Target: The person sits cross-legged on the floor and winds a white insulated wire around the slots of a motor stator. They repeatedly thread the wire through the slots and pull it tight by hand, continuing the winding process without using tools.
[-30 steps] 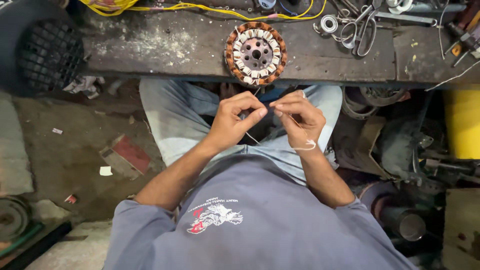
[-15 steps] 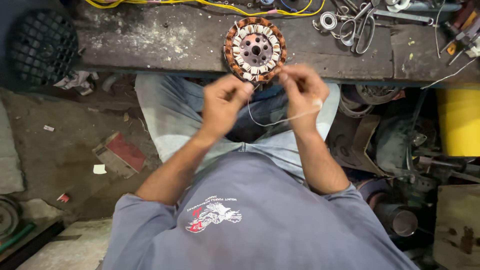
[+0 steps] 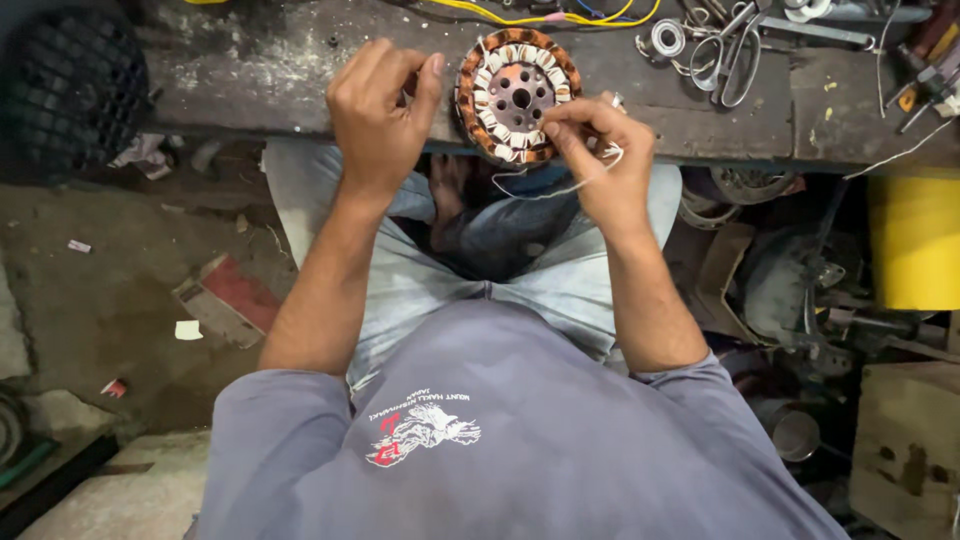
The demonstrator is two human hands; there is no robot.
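Copper-orange stator [image 3: 518, 95] w/ white wraps, white thread [image 3: 560, 186], yellow bin [image 3: 914, 240], grey shirt [image 3: 520, 440].

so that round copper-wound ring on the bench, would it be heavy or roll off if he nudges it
The wound ring is probably heavy for its size: it looks like metal with copper coils. It lies flat on the bench, so it would likely slide rather than roll. The thin white string in the right hand sags, so it is floppy.

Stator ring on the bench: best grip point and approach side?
Probably the outer rim of the stator ring, pinched from the near bench edge. It lies flat, copper windings ring the top, and its near edge overhangs the bench, where the right hand works the thread.
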